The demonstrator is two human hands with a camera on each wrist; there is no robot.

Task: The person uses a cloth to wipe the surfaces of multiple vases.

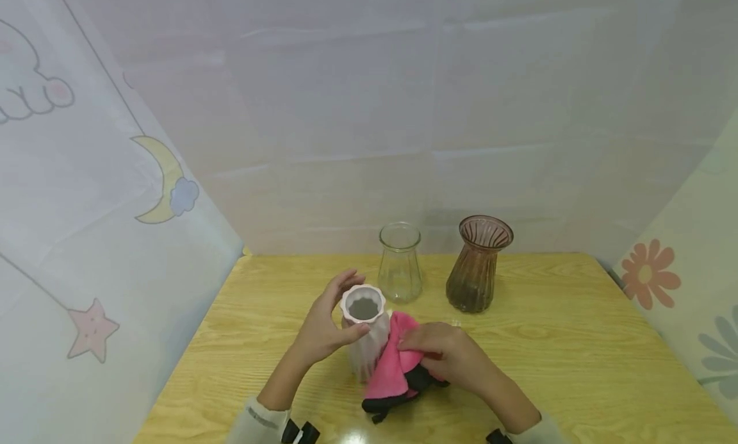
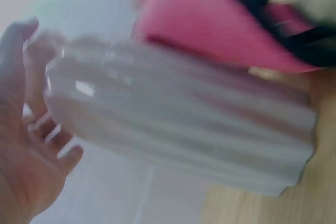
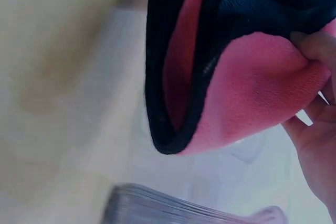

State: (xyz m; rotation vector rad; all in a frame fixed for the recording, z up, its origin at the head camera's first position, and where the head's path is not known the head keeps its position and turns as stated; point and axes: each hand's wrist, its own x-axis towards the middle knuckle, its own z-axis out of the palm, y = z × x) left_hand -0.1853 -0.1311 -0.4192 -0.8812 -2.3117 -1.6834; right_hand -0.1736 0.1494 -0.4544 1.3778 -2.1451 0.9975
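A white ribbed vase (image 1: 371,345) stands upright on the table, its scalloped mouth facing up. My left hand (image 1: 323,325) holds it loosely near the top, thumb across the front and fingers round the far side; the left wrist view shows this hand (image 2: 31,156) by the rim end. On the vase's right side lies a pink cloth (image 1: 392,367) with black edging, draped down along the wall. My right hand (image 1: 452,357) pinches that cloth between thumb and fingers. In the right wrist view the folded cloth (image 3: 257,93) hangs from the fingers, a dark side showing.
Behind the white vase stands a clear glass vase (image 1: 400,271). A purplish-brown ribbed glass vase (image 1: 475,271) is to its right, near the table's back. The wooden table (image 1: 576,341) meets a pale hanging sheet (image 1: 369,111) at the back, with decorated sheets at both sides.
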